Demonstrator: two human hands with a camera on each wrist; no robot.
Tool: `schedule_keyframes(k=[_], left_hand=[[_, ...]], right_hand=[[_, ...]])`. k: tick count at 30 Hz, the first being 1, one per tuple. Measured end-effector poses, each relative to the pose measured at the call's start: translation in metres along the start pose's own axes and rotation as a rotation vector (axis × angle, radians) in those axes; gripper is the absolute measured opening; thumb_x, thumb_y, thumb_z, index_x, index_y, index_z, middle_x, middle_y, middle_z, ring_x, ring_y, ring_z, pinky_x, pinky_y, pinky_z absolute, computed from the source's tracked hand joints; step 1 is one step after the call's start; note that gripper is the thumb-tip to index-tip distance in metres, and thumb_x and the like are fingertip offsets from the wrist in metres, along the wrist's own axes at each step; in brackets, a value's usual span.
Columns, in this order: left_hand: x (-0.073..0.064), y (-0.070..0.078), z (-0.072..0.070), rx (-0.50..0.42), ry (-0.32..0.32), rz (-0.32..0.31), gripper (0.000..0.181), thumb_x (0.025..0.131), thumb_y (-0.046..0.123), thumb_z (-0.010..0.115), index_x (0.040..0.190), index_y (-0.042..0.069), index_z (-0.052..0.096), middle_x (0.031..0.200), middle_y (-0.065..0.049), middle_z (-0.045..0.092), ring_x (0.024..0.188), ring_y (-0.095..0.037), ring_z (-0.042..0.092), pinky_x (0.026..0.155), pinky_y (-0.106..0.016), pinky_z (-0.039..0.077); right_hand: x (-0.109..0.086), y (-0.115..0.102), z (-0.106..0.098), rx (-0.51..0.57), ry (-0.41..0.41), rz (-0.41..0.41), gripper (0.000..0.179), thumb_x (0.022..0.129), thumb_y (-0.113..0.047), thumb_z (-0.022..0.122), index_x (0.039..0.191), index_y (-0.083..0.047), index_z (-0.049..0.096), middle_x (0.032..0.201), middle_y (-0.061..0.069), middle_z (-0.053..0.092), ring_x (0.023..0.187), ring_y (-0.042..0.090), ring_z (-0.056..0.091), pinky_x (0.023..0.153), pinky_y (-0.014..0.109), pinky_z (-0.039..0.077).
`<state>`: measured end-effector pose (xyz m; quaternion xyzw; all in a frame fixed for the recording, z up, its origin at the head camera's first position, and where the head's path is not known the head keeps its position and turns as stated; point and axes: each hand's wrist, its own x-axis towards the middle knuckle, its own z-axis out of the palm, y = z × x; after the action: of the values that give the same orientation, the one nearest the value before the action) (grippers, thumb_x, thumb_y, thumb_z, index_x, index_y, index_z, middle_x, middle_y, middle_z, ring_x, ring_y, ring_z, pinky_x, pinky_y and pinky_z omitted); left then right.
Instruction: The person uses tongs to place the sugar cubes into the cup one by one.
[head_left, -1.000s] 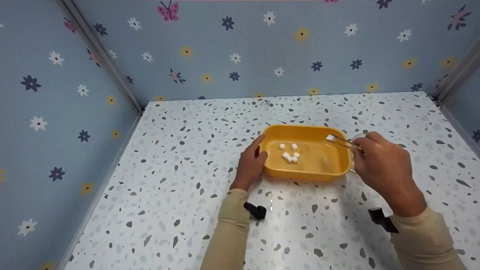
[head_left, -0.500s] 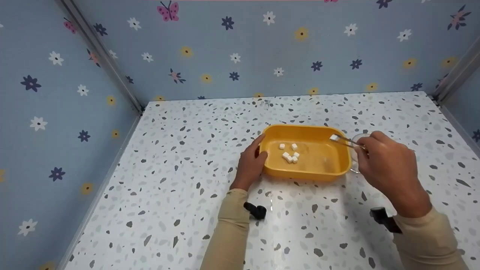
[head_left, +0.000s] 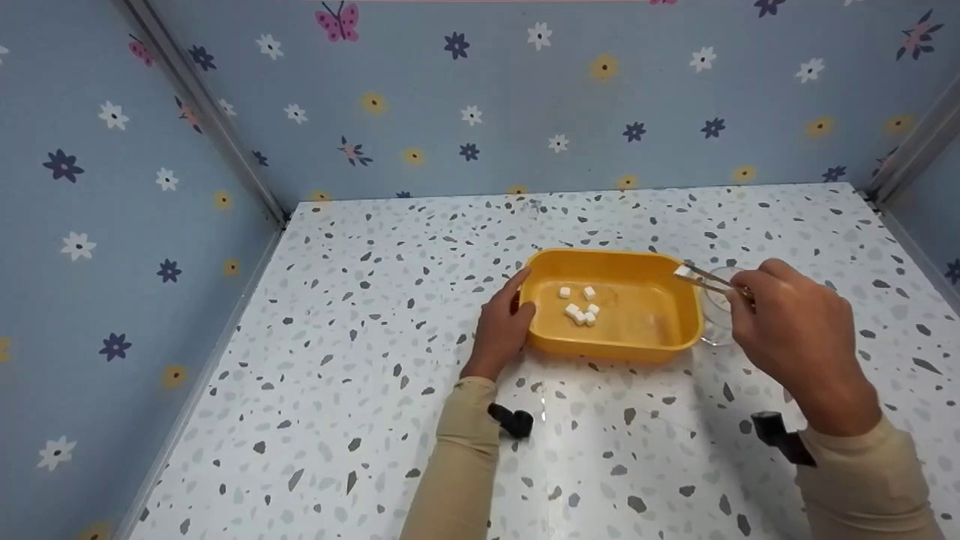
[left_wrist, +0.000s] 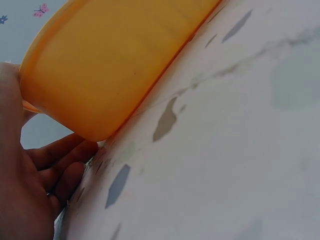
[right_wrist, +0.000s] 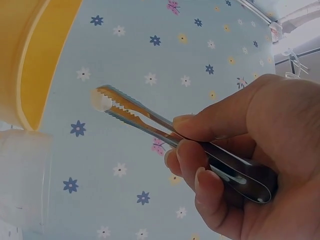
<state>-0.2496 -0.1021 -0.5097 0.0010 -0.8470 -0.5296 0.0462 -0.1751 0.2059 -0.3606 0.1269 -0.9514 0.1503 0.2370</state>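
Note:
My left hand (head_left: 501, 330) holds the left end of a yellow plastic tub (head_left: 615, 349), thumb near the rim and fingers lower down, as the left wrist view shows. Several small white cubes (head_left: 590, 293) lie on the tub's floor, toward its left side. In my right hand (head_left: 799, 330) are small metal tongs (right_wrist: 150, 122) with toothed tips, pinched between thumb and fingers. Their tips grip one white cube (right_wrist: 101, 100), raised near the tub's back right corner. A clear cup (head_left: 718, 330) stands against the tub's right end, partly hidden behind the right hand and tongs.
The tub and cup stand on a white speckled tabletop (head_left: 360, 337). Blue panels with a flower print (head_left: 510, 90) rise at the back, left and right. A black wrist camera mount (head_left: 511, 421) sticks out from the left sleeve.
My right hand has moved right with the tongs and their cube, from over the tub's inside to its right rim beside the cup. The left hand and tub have stayed still.

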Motion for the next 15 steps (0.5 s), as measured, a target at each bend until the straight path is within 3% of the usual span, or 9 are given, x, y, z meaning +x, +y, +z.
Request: schedule_keyframes(k=[15], left_hand=[[0.0,-0.001,0.0,0.004,-0.002,0.006,0.058,0.096,0.022,0.052,0.152,0.035,0.044,0.147,0.004,0.052,0.123,-0.01,0.052,0.106,-0.034,0.039]], right_hand=[[0.0,0.011,-0.011,-0.022,-0.003,0.039,0.011,0.088,-0.004,0.065,0.09,0.004,0.073,0.083,0.015,0.062,0.059,0.029,0.054,0.048,0.043,0.04]])
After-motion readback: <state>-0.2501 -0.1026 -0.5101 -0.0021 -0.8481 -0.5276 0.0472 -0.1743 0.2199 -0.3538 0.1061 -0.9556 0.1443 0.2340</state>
